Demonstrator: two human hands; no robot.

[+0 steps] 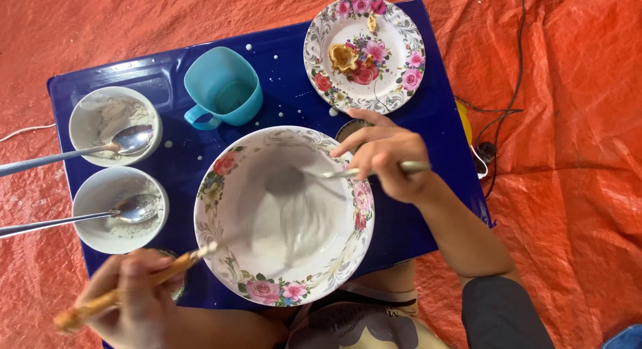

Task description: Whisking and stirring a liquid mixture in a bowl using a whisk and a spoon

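Head view: spoon [314,174] in right hand [384,163]

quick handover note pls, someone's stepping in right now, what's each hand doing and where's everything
Right hand holds a spoon over the big floral bowl, which has thin white batter inside.
Left hand holds a coated stick at the bowl's near-left rim.
Two small white bowls with spoons sit left, mostly scraped out; teal cup behind.
Floral plate at the back holds one small fried piece.
Batter remains in the bowl.

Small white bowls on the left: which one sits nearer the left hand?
The nearer small white bowl, right above the left hand. The other small white bowl sits farther back, beside the teal cup. Each holds a spoon.
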